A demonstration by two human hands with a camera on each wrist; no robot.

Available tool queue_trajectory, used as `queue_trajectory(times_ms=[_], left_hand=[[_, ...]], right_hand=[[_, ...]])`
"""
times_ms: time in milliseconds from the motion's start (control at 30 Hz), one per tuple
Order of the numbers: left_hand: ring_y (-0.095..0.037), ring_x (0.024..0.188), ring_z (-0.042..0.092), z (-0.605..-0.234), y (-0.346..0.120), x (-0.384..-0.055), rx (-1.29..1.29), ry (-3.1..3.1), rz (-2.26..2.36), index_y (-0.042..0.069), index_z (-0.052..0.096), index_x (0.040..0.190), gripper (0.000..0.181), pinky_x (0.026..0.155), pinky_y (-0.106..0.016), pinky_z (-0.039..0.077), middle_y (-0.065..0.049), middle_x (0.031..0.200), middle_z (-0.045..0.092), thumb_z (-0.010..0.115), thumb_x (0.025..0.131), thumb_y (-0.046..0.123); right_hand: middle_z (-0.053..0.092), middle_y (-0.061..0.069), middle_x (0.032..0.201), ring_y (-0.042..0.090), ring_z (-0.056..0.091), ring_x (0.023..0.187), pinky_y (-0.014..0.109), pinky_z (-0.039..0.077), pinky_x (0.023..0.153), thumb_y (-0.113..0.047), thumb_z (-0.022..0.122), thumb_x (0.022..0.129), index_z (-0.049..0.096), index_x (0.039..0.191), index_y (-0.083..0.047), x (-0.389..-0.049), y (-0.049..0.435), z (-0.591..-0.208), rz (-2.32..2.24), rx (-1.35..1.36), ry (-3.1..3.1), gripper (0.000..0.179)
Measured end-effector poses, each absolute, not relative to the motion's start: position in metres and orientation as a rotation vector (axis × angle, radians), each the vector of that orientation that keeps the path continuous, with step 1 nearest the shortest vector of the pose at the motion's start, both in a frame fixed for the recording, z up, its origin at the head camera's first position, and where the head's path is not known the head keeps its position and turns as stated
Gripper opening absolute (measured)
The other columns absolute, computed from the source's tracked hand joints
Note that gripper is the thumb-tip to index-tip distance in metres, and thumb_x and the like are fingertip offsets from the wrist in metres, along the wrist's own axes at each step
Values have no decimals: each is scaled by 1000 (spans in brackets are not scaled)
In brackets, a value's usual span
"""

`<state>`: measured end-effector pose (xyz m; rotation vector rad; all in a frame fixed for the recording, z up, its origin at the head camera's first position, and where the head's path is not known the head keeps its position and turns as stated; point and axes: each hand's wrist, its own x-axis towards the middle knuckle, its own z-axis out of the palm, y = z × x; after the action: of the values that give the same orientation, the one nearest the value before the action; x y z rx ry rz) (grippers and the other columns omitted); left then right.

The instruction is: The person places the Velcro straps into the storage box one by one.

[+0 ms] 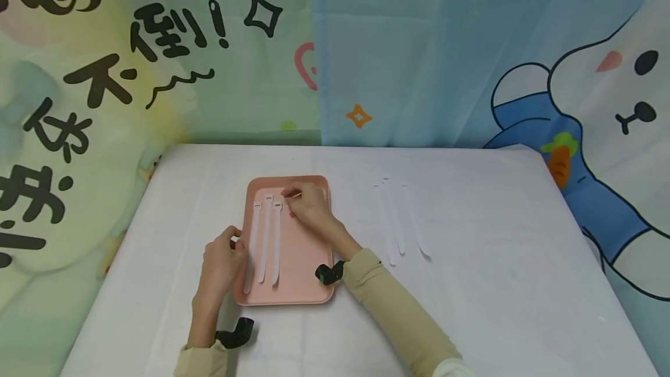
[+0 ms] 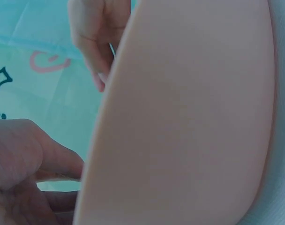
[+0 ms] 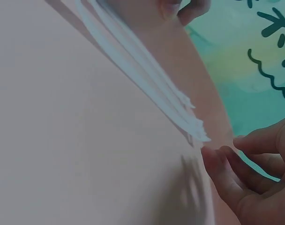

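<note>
A patterned cloth backdrop [image 1: 398,63] fills the far side, and in front of it spreads the white-covered worktop [image 1: 497,307]. The pink tray [image 1: 303,269] sits left of centre on this. If the tray were tugged sideways, its cargo could slide or bunch, since nothing divides its floor.

At the tray's left edge, the left hand [image 1: 222,260] pinches the rim between thumb and curled fingers. An uneven pull there could tip the tray. The right hand [image 1: 310,205] hovers over the far part of the tray, its fingertips slightly apart and holding nothing that I can see; a low sweep of its fingers might knock what lies beside them askew.

Smallest are the utensils: three white utensils [image 1: 265,240] lie roughly parallel in the tray's left half, close together. Three loose utensils [image 1: 394,217] lie on the worktop to the right; white against white, they could easily be missed or grasped badly. Their exact kind is hard to tell.
</note>
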<state>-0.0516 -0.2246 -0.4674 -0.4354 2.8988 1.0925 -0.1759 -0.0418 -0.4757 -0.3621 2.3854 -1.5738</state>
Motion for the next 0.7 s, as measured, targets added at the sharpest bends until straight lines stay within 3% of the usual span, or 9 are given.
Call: queue_trajectory(times_ms=[267,533,700], left_hand=[[-21,59,56,-465,-225,-50,-438,2895,1090,-6,66,118,28,51,-29,42,-19,80,68,52,96,5],[-20,58,56,-462,-225,-48,-429,2903,1092,-8,65,117,27,51,-29,43,-21,79,69,53,96,3],[-20,59,57,-461,-223,-49,-423,2888,1091,-8,65,119,28,51,-29,43,-22,83,70,52,97,4]], right_hand=[[72,28,104,37,74,81,41,62,72,1,63,97,70,114,9,-169,-23,-464,-1697,-299,2267,20],[73,28,104,28,74,71,38,62,68,2,62,98,69,114,9,-169,2,-461,-1818,-246,2261,19],[73,28,103,26,72,68,44,62,70,4,58,98,69,115,8,-174,28,-465,-1893,-204,2320,21]])
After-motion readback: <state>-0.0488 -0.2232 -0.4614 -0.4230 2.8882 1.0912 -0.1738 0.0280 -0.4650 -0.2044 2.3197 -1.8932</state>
